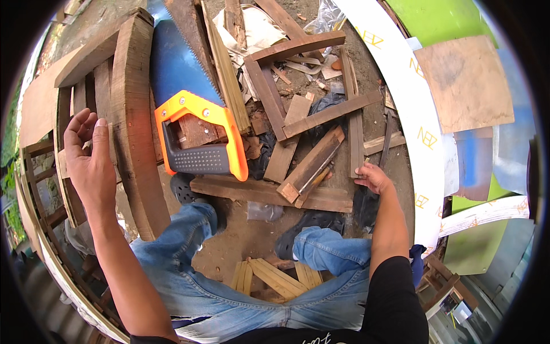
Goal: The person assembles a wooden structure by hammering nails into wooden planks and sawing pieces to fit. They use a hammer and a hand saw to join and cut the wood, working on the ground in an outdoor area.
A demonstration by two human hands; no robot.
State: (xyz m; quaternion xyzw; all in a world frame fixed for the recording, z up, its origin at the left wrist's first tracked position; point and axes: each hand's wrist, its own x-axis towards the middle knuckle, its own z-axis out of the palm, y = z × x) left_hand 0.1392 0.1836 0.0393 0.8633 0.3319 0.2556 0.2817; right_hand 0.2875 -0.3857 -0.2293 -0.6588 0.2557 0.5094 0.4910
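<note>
My left hand [90, 163] is raised at the left, fingers loosely bent, thumb apart and nothing in it. It is beside a thick wooden frame [134, 114] of beams. Leaning just right of that frame is a hand saw with a blue blade [179, 60] and an orange and black handle [231, 146]. My right hand [375, 178] pinches the near end of a long narrow wooden strip [353, 123]. The strip passes under one bar of a three-sided frame of dark wood [269, 94].
A short wooden block [312, 163] and a long beam [246, 192] lie before my feet. Offcuts, black plastic and a pale cloth [252, 34] litter the dirt ground. Pale slats [269, 278] lie between my legs. A white printed band [421, 132] curves along the right.
</note>
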